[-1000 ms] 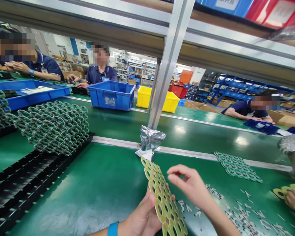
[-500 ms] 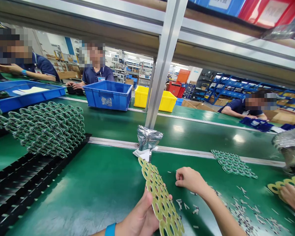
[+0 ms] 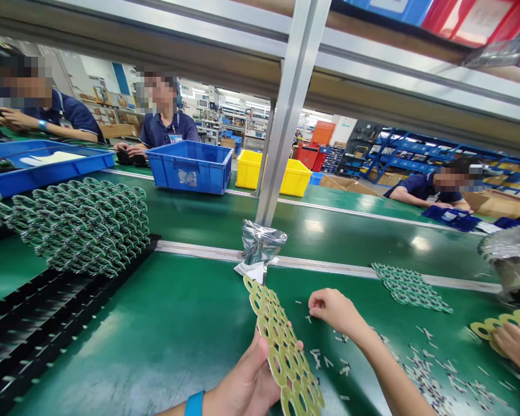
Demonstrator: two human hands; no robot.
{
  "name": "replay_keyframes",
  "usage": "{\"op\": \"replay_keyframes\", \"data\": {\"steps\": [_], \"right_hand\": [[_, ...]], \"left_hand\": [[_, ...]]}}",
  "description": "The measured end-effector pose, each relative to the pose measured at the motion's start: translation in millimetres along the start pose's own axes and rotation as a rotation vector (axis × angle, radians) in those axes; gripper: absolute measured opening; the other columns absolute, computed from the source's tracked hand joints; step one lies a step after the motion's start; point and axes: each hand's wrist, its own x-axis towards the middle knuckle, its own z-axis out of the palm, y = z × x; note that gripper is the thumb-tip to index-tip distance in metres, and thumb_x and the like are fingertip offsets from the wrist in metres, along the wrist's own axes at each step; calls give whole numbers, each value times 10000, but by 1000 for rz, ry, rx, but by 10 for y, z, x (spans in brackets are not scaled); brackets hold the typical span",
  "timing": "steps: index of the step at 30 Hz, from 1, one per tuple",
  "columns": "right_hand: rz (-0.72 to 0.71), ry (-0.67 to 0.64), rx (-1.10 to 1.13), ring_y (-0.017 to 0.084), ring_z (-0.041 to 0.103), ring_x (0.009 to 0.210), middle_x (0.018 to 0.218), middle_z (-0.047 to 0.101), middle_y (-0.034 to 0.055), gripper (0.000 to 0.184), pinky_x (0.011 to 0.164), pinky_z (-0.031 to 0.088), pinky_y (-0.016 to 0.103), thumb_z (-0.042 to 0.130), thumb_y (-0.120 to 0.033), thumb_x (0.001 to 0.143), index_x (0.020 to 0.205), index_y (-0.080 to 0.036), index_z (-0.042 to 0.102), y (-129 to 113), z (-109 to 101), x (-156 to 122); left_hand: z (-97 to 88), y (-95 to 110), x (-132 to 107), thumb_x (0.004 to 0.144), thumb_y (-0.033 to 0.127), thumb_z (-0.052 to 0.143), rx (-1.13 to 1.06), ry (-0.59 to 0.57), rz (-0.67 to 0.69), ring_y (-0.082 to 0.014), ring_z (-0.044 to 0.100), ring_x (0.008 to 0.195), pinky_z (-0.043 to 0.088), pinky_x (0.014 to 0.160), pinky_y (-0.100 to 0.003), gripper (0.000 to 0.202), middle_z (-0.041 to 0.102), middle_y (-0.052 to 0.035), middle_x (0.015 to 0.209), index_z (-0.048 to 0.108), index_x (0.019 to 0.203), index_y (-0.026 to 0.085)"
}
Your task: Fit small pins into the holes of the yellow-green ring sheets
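My left hand, with a blue band at the wrist, grips a yellow panel of joined rings by its left edge and from behind. The panel, which looks like a circuit board sheet, is tilted upright above the green bench. My right hand is just right of the panel, apart from it, with fingers curled and tips pressed together. What those fingers hold, if anything, is hidden. Small pale strips lie on the bench below it, and a bigger scatter of dark and pale strips lies farther right.
Green ring panels stand in a black slotted rack at left. Another green panel lies at right. A silver bag sits by the metal post. Another person's hand holds a yellow panel at far right.
My right hand has shifted very slightly left and up. A small strip now shows on the bench just under its fingertips. My left hand and the panel stay in place.
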Motion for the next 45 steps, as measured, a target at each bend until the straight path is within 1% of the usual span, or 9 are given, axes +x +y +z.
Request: {"op": "replay_keyframes", "data": {"steps": [8,13,20,24,26,29,31,37,45], "right_hand": [[-28,-27,-5,121,560,628,658,651,-23,155,506,288,199,538,-112,631,632,-218,652,31,-19,-8],[-67,-52,8,124,564,630,656,656,-20,117,526,309,199,569,-141,631,620,-216,659,21,8,-5],[-114,34,82,129,534,588,618,627,4,137,521,316,214,523,-112,629,544,-182,604,-3,16,-23],[-172,86,216,114,547,605,633,606,1,138,561,390,203,452,-142,705,634,-167,567,-109,-57,-72],[-209,85,388,107,544,596,643,585,-4,101,548,417,198,466,-193,739,685,-163,546,-195,-104,-124],[-255,19,766,105,520,575,646,538,-13,92,514,445,209,544,-249,736,750,-158,551,-353,-158,-236],[-291,-54,902,103,516,592,687,536,-8,102,523,457,216,562,-257,745,771,-160,581,-457,-182,-319],[-389,-157,920,98,490,632,780,512,10,153,526,448,202,528,-260,797,757,-185,654,-670,-178,-509],[-265,-157,1084,78,417,553,694,449,-25,115,473,425,186,551,-296,770,758,-181,560,-863,-33,-551]], "left_hand": [[23,-3,-5,509,598,675,4,16,18,-344,487,1080,255,968,-542,1099,515,-130,1178,44,1345,267],[24,-4,-9,490,601,684,-5,29,-10,-344,472,1099,246,979,-533,1102,527,-158,1164,102,1340,208],[-31,16,7,496,599,680,-44,72,27,-349,408,1159,260,996,-514,919,496,-143,1212,357,1240,167],[-61,48,15,479,612,677,-46,82,45,-352,366,1191,248,1012,-492,900,488,-160,1225,433,1192,121],[-74,62,23,493,602,676,-54,84,70,-342,374,1187,245,1014,-487,878,504,-158,1210,445,1190,122],[-94,78,40,515,587,672,-60,89,94,-308,399,1171,243,1024,-452,796,558,-130,1145,504,1141,125],[-105,82,51,543,584,655,-49,68,112,-287,408,1165,244,1027,-435,739,575,-109,1122,534,1115,131],[-89,81,67,626,595,574,-8,-31,152,-250,474,1095,265,1007,-408,644,604,-93,1078,564,1091,150],[-66,70,66,582,568,633,-47,19,165,-191,553,912,334,934,-349,602,635,-66,1004,605,1034,170]]}}
